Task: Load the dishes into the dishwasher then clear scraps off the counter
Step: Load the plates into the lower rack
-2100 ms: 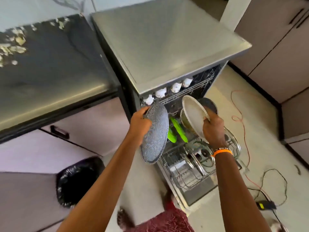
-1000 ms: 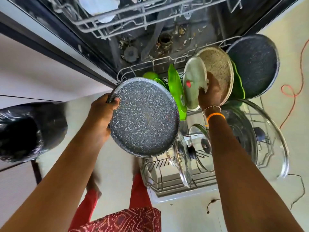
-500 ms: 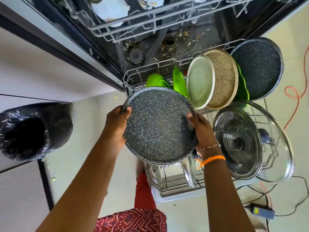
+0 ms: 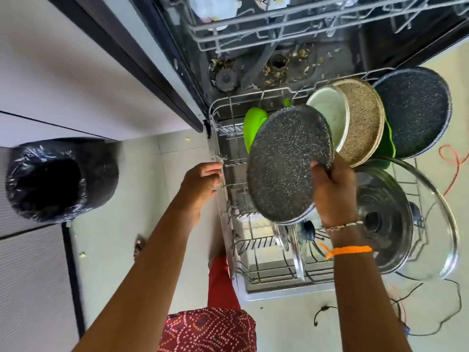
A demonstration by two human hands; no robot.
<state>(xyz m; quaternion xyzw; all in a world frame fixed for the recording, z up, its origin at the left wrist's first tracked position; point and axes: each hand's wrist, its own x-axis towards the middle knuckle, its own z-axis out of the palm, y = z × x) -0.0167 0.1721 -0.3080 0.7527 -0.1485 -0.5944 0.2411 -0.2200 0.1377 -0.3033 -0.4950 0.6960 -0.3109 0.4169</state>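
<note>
Pinched at its near rim by the right hand (image 4: pixel 332 189), the speckled plate (image 4: pixel 289 163) is held tilted over the lower rack (image 4: pixel 229 191), whose side rail is gripped by the left hand (image 4: pixel 203 182). It is best lowered edge-first between free tines, clear of the green dish (image 4: pixel 254 125) and white plate (image 4: pixel 332 115) beyond.

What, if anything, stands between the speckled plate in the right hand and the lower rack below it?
Nothing visible blocks it. The right hand holds the speckled plate over bare tines of the lower rack; the white plate stands behind it.

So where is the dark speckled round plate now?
The dark speckled round plate is mid-frame, gripped by the right hand above the lower rack, just left of the white plate.
</note>
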